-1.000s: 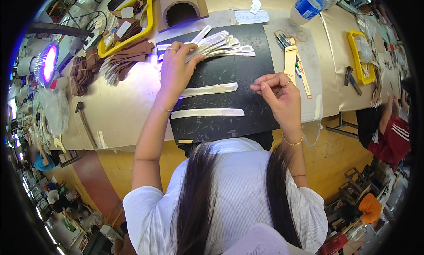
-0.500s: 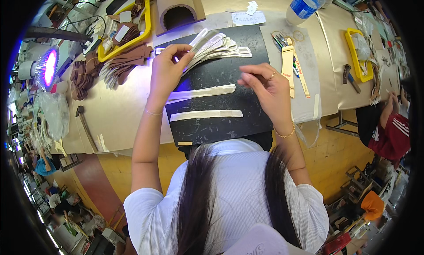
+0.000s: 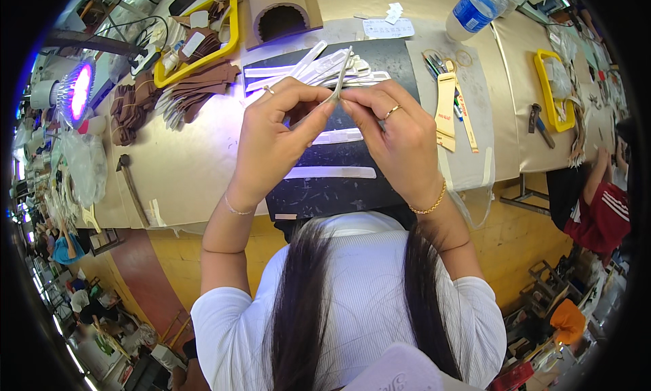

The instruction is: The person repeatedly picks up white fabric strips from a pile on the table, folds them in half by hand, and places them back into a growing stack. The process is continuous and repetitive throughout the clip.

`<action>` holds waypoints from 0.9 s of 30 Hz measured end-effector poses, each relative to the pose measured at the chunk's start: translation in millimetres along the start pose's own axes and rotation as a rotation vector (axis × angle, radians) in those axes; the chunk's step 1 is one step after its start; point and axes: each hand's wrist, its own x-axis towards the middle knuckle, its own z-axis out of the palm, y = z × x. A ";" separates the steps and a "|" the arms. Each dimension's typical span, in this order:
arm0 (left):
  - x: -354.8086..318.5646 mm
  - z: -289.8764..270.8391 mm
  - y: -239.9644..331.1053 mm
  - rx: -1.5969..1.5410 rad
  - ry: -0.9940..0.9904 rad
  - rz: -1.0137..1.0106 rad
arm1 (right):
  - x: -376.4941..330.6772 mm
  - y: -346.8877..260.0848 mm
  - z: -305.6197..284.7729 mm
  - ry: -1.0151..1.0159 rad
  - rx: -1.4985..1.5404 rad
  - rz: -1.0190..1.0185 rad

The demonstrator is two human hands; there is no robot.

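i see both hands raised together over the black mat (image 3: 380, 188), meeting at a thin pale strip (image 3: 341, 72) that stands nearly on edge between them. my left hand (image 3: 274, 143) is curled, thumb and forefinger pinched on the lower end of the strip, the other fingers loosely folded; a ring shows on one finger. my right hand (image 3: 397, 137) is closed in the same sort of pinch just beside it, fingertips touching the strip close to the left thumb, and it also wears a ring, with a gold bracelet (image 3: 428, 204) at the wrist. whether the right hand grips the strip firmly or only steadies it i cannot quite tell, as the fingertips overlap.

just beyond the fingertips a fan of white strips (image 3: 319, 64) lies on the far part of the mat. under the hands two more white strips lie flat, one (image 3: 337, 136) partly hidden, one (image 3: 330, 172) nearer the body. to the right of the right hand sit a yellow ruler (image 3: 445, 110) and small tools; to the left of the left hand there is bare tan tabletop (image 3: 183, 167), then brown leather pieces (image 3: 196, 86) further out. the near edge of the mat runs close to the table edge.
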 end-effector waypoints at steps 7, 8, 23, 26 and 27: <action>-0.5 1.6 8.6 0.152 0.001 0.085 | 1.4 -1.4 -3.9 -0.011 -0.045 -0.052; -0.8 1.3 9.6 0.176 -0.001 0.095 | 1.6 -1.5 -4.3 -0.016 -0.046 -0.054; -7.0 9.1 9.6 0.358 0.040 0.248 | 0.0 -0.1 -5.3 -0.053 -0.088 -0.066; -7.5 9.7 7.7 0.357 0.043 0.251 | -0.2 -0.7 -5.6 -0.054 -0.093 -0.063; -7.8 9.9 7.2 0.355 0.044 0.245 | -0.6 -0.4 -5.2 -0.054 -0.091 -0.062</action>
